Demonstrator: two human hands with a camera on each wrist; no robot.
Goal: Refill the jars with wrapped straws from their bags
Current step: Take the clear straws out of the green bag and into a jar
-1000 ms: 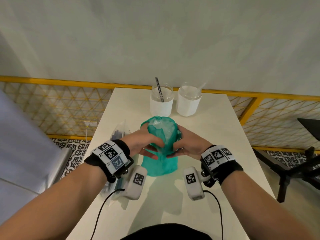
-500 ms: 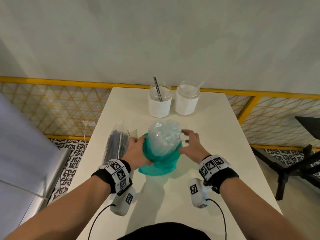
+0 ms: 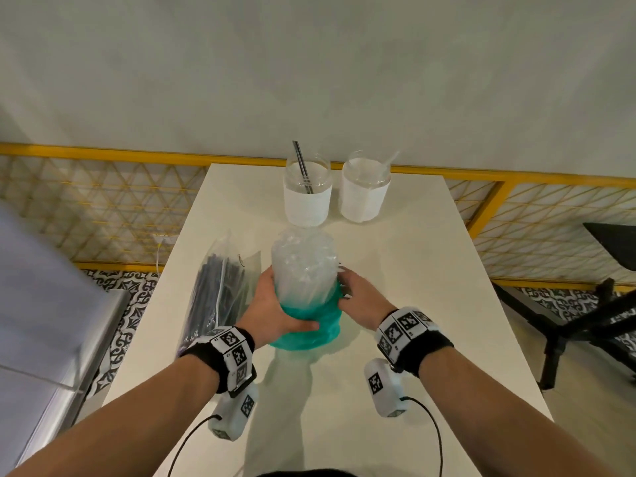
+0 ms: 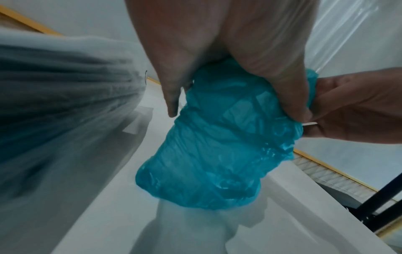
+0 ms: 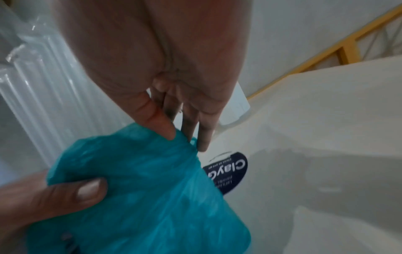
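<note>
A clear-wrapped bundle of straws [image 3: 303, 266] stands upright mid-table, its lower part inside a teal plastic bag [image 3: 309, 328] bunched down around its base. My left hand [image 3: 278, 304] curls round the teal bag [image 4: 217, 154] from the left, thumb across the front. At the right side, my right hand [image 3: 344, 287] pinches the bag's crumpled rim [image 5: 141, 197] between thumb and fingers. Two glass jars with white labels stand at the table's far edge: the left jar [image 3: 307, 201] holds dark straws, the right jar [image 3: 365, 197] one clear straw.
A clear bag of black straws [image 3: 220, 290] lies along the white table's [image 3: 430, 304] left edge, beside my left hand. A dark blue sticker [image 5: 230, 171] lies on the table behind the teal bag. A yellow mesh railing [image 3: 550, 215] runs behind; black chair legs [image 3: 585, 321] stand at right.
The teal bag, which covered the bundle's top a second ago, has been pulled down to its base, baring the clear-wrapped straws. Both hands have slid downward with it.
</note>
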